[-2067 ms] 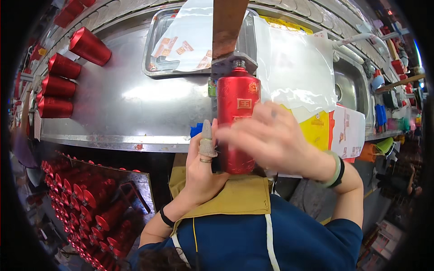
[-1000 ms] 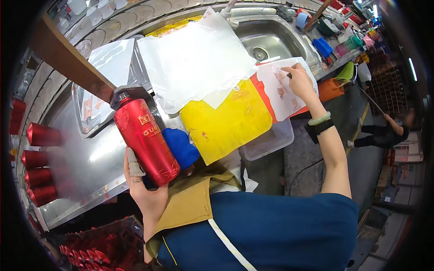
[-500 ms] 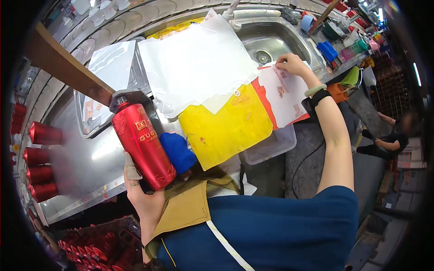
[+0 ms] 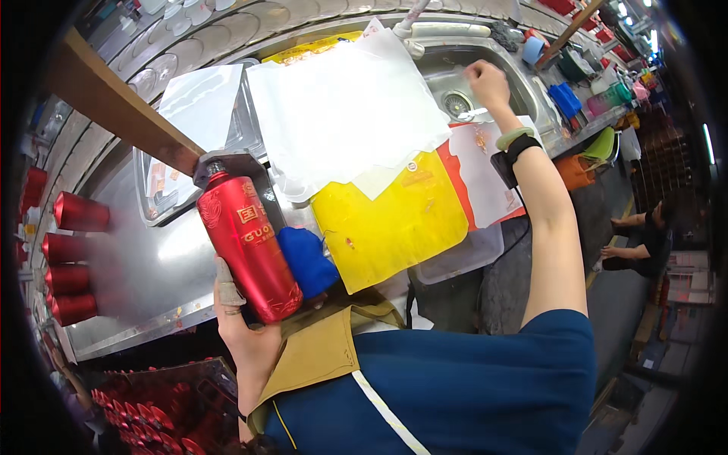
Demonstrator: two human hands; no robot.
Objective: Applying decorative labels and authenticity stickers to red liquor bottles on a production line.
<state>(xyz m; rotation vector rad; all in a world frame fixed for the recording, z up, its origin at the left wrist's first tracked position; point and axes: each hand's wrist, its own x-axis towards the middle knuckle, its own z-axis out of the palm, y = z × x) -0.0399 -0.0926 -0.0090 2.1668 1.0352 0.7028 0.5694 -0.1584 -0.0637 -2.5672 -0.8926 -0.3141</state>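
A glossy red metal-look bottle with gold markings leans in front of me, its neck at a dark holder on a wooden beam. Around its lower end my left hand is closed, with tape wrapped on a finger. Over the sink my right hand is raised, its fingers curled together and slightly blurred; whatever they pinch is too small to tell. Below it a white decal sheet with small gold prints lies on a red sheet. A blue cloth rests against the bottle's right side.
White paper covers part of a yellow sheet mid-bench. Clear trays stand behind the bottle. Red cups line the left edge. A wooden beam crosses from upper left. Another person sits at far right.
My right hand has lifted off the decal sheet and moved up over the sink. A small white piece now shows by the sink's near edge. My left hand keeps its hold on the bottle.
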